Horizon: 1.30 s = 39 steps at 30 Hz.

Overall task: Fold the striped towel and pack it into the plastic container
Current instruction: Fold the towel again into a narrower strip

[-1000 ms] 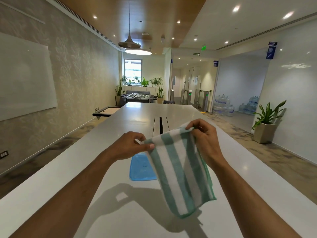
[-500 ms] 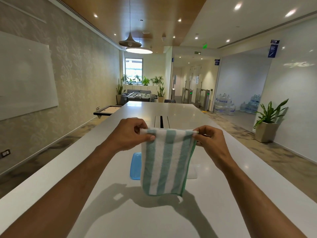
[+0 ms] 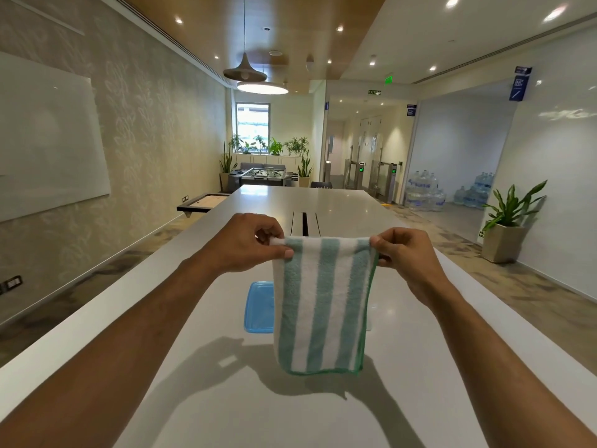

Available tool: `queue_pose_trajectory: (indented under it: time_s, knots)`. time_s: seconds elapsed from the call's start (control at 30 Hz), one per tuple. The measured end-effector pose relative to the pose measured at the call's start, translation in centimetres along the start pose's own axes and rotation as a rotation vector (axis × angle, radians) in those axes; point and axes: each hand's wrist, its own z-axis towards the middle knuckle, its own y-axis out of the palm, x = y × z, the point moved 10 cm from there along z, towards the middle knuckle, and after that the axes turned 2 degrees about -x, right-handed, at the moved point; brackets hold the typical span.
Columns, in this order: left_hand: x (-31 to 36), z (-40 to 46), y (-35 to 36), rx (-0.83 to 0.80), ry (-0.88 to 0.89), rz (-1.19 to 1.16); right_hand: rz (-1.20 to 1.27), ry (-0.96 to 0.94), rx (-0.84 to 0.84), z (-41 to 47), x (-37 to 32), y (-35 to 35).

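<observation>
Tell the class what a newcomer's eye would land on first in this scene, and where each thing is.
First, the green-and-white striped towel, hanging in mid-air at the centre, pinched at its top corners by the left hand and right hand. Behind it, a blue plastic lid lies on the long white table. A potted plant stands at the right wall.

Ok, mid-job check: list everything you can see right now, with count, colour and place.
Green-and-white striped terry towel: one, hanging folded, above the table.
Blue plastic container lid: one, flat on the table, partly behind the towel.
Long white table: one, running ahead.
White wall board: one, left wall.
Potted green plant: one, floor at right; more by the far window.
Water bottles: a stack, clear blue, far right.
Left hand: pinching the towel's top left corner.
Right hand: pinching the top right corner.
</observation>
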Motion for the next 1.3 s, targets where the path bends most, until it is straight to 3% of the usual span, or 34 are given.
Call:
queue_pose_trajectory:
  time_s: [0.2,0.5,0.67,0.9,1.1,1.23,1.3]
  knots:
    - [0.5,0.4,0.3,0.026,-0.001,0.01,-0.19,-0.137,0.127,0.1,-1.0,-0.6]
    - [0.7,0.3,1.9,0.13,-0.016,-0.438,-0.423,-0.274,0.167,-0.5,-2.2,1.4]
    - [2.5,0.9,3.5,0.106,0.058,-0.443,-0.58,-0.386,0.005,-1.7,-3.6,6.4]
    - [3.3,0.6,4.1,0.089,0.112,-0.373,-0.327,-0.399,-0.117,-2.1,-3.8,8.6]
    - [3.0,0.3,4.2,0.158,0.092,-0.344,-0.454,-0.531,-0.013,-1.7,-5.3,8.6]
    - [1.2,0.3,6.2,-0.02,-0.03,-0.404,-0.557,-0.601,0.071,-1.9,-5.8,7.7]
    - [-0.6,-0.5,7.9,-0.147,-0.1,-0.318,-0.51,-0.568,0.118,-1.7,-6.0,6.1]
